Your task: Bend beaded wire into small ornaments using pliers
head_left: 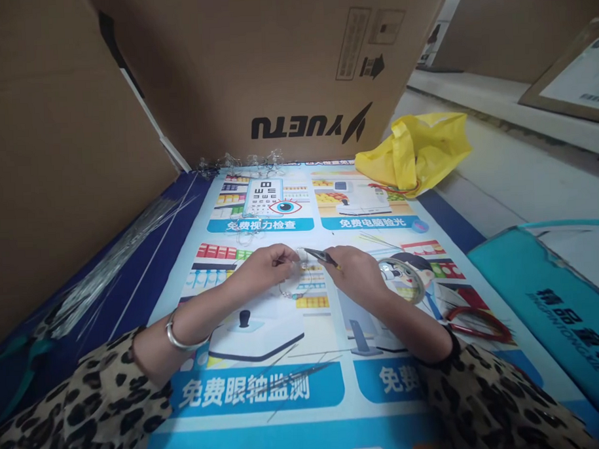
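Note:
My left hand pinches a thin wire loop with small beads, which hangs below the fingertips. Small needle-nose pliers are gripped in my right hand, their dark jaws pointing left. The jaw tips meet the work beside my left fingertips, where a small pale piece shows; whether they clamp the wire cannot be made out. Behind my left hand lies another wire loop on the printed mat. Several cut wires are spread on the mat closer to me.
Cardboard walls stand behind and to the left, with several wire loops at their foot. A bundle of wires lies left. On the right are a yellow bag, a clear ring-shaped roll, a red coil and a teal box.

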Tool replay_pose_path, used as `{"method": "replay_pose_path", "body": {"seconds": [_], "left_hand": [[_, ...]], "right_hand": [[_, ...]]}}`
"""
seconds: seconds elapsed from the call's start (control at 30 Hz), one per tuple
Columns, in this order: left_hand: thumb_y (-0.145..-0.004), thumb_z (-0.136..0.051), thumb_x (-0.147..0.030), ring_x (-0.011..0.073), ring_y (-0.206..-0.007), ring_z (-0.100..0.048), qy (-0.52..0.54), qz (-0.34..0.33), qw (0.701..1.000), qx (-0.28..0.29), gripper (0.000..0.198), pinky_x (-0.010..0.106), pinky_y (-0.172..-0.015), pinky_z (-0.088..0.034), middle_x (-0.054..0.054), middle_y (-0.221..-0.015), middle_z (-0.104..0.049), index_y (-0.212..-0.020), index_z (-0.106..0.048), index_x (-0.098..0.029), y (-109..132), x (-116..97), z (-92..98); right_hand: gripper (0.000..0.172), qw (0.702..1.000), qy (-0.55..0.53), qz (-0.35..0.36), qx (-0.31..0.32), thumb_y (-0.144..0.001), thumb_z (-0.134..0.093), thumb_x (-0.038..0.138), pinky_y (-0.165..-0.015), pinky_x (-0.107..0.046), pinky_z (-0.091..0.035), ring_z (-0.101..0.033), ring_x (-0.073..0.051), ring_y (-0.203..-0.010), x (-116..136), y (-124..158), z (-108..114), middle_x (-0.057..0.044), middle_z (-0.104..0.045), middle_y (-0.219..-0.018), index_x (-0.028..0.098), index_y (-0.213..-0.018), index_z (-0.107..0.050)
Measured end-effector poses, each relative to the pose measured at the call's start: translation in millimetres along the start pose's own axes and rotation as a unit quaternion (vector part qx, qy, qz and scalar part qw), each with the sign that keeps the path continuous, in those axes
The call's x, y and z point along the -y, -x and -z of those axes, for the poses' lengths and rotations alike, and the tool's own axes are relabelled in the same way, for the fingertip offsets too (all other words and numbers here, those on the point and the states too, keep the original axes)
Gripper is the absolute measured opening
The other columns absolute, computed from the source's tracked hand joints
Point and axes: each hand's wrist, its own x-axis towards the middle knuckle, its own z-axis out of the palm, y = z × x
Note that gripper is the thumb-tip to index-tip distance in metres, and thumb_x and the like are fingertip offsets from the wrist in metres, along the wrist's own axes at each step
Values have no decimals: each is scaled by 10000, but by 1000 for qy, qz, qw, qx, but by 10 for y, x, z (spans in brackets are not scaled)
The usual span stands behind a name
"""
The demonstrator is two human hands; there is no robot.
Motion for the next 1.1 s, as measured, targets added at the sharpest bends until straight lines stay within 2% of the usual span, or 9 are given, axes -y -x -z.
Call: {"method": "replay_pose_path", "body": {"seconds": [0.37, 0.5, 0.7, 1.1], "left_hand": [[-732, -535, -299, 94, -528, -487, 28, 53, 998, 16, 205, 212, -525, -376, -20, -600, -564, -852, -653, -181, 16, -35, -12], [-728, -541, -326, 90, -501, -474, 22, 66, 997, 17, 202, 209, -507, -368, -29, -563, -537, -810, -639, -169, 20, -25, -10], [-744, -540, -355, 82, -498, -459, 67, 69, 995, 24, 202, 200, -501, -359, -22, -557, -519, -739, -588, -159, 30, -38, -11], [-730, -555, -312, 69, -455, -447, 134, 79, 987, -35, 154, 180, -437, -324, -38, -518, -502, -698, -535, -162, 40, -76, -20]], "right_hand": [[184, 1000, -17, 22, -5, -854, -429, 291, -608, -243, -311, -560, -158, -791, 6, 6, -14, -14, -639, -823, 217, -863, -597], [176, 1000, -17, 22, -6, -850, -435, 289, -609, -243, -315, -561, -158, -790, 10, 5, -13, -12, -637, -818, 216, -858, -595], [168, 1000, -5, 17, -3, -850, -435, 274, -624, -242, -317, -551, -152, -784, 14, 8, -4, -17, -638, -825, 213, -864, -591], [154, 998, 62, 7, -15, -851, -431, 263, -576, -263, -269, -533, -165, -753, -1, 16, -30, -21, -622, -784, 210, -848, -575]]}}
